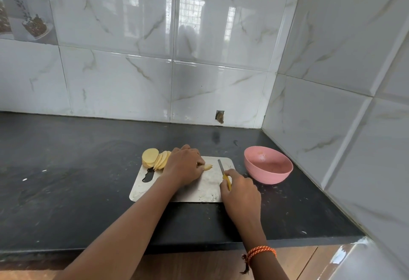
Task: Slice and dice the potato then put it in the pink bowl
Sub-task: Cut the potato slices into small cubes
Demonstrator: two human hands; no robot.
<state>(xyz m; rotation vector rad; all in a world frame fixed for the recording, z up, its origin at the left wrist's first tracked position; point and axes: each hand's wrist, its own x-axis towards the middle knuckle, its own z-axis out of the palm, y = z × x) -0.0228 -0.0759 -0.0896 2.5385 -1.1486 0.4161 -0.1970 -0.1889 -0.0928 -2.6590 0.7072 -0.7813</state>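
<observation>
Left hand (pixel 184 164) lies palm-down on the cutting board (pixel 199 189), pinching potato pieces (pixel 207 167); right hand (pixel 240 189) grasps the knife (pixel 224 173), blade toward 12 o'clock

Black stone counter (pixel 73 169), dusty, w/ white specks near its left side and crumbs by the front edge. Behind it, wall (pixel 115 75) of glossy white marble-look tiles w/ grey-gold veins; window reflections in the upper tiles. Right wall (pixel 345 84) same tile, meets back wall in a corner. Small chipped hole (pixel 219 116) in the bottom tile row, just above the counter. Top left: decor tiles (pixel 26 11) w/ printed brown food motifs. Below the counter edge, wood-tone front (pixel 199 264); glossy tile at btm right. Orange thread band (pixel 261 252) on a wrist.
</observation>
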